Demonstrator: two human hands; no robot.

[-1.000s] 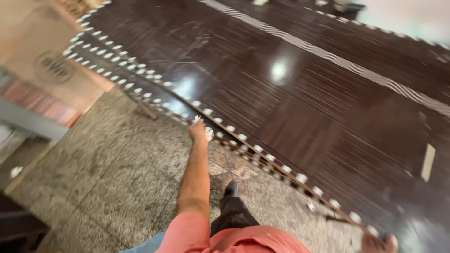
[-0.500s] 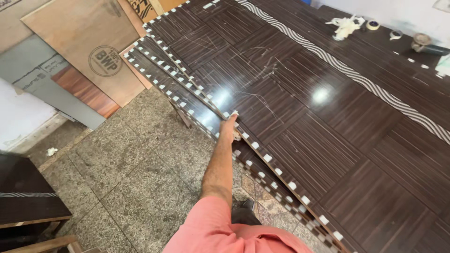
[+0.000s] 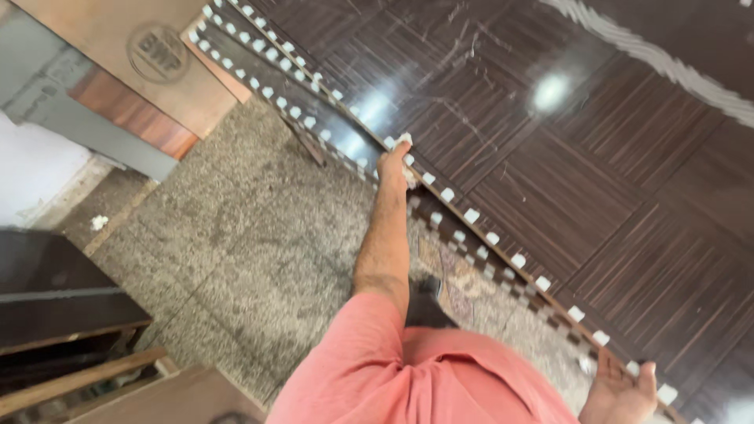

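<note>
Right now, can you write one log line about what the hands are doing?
left hand: grips edge of dark wood-grain panel | right hand: open, at same edge | floor: speckled stone

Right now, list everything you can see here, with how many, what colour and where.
Large board: one, glossy dark brown with a pale wavy stripe, fills the right side.
Tabs: many, white, in a row along the board's near edge.
Plywood sheet: one, tan, upper left.
Floor: speckled grey stone, centre.
Dark furniture: one piece, lower left.
Sleeve: salmon pink, bottom centre.
Left hand: grips the board's edge, centre.
Right hand: at the board's edge, bottom right.
</note>
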